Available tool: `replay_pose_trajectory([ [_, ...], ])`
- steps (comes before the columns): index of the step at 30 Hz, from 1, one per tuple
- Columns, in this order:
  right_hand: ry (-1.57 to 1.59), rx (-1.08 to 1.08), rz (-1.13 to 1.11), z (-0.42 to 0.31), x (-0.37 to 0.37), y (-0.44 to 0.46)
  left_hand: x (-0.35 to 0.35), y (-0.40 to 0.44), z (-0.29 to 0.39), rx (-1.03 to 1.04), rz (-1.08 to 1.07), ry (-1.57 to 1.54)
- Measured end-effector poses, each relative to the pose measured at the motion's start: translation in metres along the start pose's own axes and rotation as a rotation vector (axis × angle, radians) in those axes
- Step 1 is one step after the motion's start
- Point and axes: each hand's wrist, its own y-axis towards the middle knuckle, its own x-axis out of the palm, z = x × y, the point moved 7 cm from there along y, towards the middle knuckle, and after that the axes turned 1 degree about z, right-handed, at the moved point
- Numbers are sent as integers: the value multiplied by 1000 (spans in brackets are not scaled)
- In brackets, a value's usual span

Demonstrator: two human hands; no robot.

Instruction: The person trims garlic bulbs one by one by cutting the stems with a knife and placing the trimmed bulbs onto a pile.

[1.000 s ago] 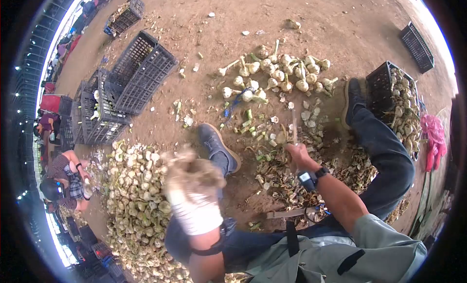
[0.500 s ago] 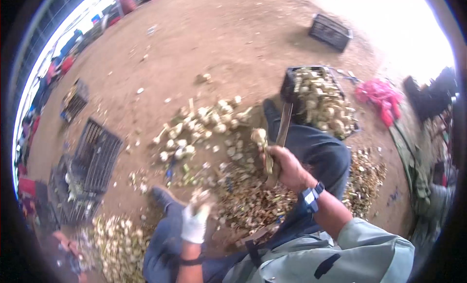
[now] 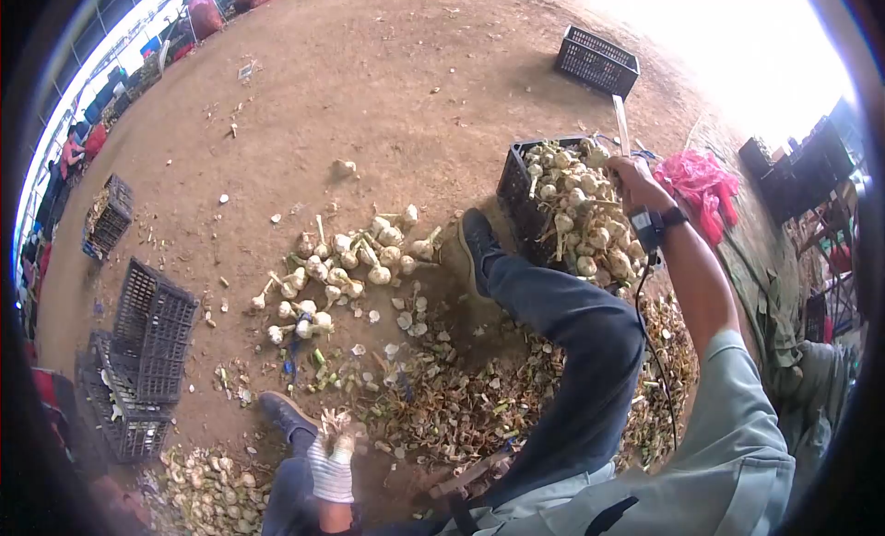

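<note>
My left hand (image 3: 332, 470), in a white glove, is closed around a garlic bulb (image 3: 338, 429) with its roots upward, above my left shoe. My right hand (image 3: 636, 181) is bare and grips a knife (image 3: 621, 123) whose blade points away from me. It is at the right edge of a black crate (image 3: 506, 181) heaped with garlic bulbs (image 3: 590, 204). Whether it also holds a bulb is hard to make out. On the ground between my feet lies a group of garlic bulbs with stems (image 3: 355, 259).
Trimmed garlic (image 3: 207, 490) is piled at the lower left, below stacked black crates (image 3: 152, 333). Another crate (image 3: 597, 62) stands at the back. Pink netting (image 3: 696, 186) lies right of the full crate. Peelings (image 3: 479, 388) cover the ground by my leg.
The view has turned to the right. My right hand has moved from over the peelings to the full crate; the bulb seen with it half a second ago is no longer distinct there.
</note>
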Motion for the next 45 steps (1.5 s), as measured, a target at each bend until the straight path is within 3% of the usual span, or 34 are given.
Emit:
replay_pose_trajectory([
  [2, -205, -330, -89, 14, -1, 35, 1, 4, -5, -9, -2, -20],
  [3, -211, -329, -98, 10, 3, 40, 4, 6, -8, -11, -7, -40],
  [6, -69, 14, 44, 6, 2, 41, 15, 14, -9, -69, 16, -20],
  [10, -147, 19, 117, 16, -3, 53, 32, 11, 6, -26, -2, 53],
  [15, -119, -129, 3, -18, 28, 23, 26, 8, -7, -50, -103, 169],
  [19, 9, -159, -13, -63, 120, -11, 43, -4, 26, -78, -112, 177],
  [20, -251, -123, -202, -108, 153, -39, 42, -8, 21, -75, -86, 61],
  [21, -389, -64, -128, -116, 184, -51, 44, -8, 23, -58, -86, 18],
  [22, -553, -96, -150, -110, 224, -50, 44, -9, 23, -66, -101, 42],
  [23, -461, -70, -283, -105, 264, -67, 44, -10, 22, -76, -123, 63],
  [25, -679, -223, -491, -90, 347, -84, 41, -12, 20, -53, -115, 75],
  [28, -691, -284, -533, -63, 432, -120, 36, -16, 11, -147, -112, -32],
  [29, -688, -278, -563, -50, 457, -127, 32, -16, 17, -156, -116, 110],
  [33, -699, -339, -556, 12, 516, -140, 27, -17, 26, -227, -119, 11],
  [35, -669, -337, -340, 31, 514, -137, 26, -16, 29, -133, -86, -170],
  [37, -595, -312, -321, 38, 504, -144, 19, -18, 23, -120, -118, -42],
  [39, -579, -82, -379, 61, 489, -155, 18, -19, 23, -76, -144, 86],
  [41, -549, -50, -381, 95, 485, -175, 23, -26, 16, -174, -183, 33],
  [42, -541, -54, -382, 103, 484, -189, 23, -26, 10, -113, -207, 122],
  [44, -336, 230, -329, 125, 468, -213, 24, -29, 10, -75, -213, 172],
  [45, -330, 231, -325, 123, 463, -219, 26, -29, 11, -36, -220, 215],
])
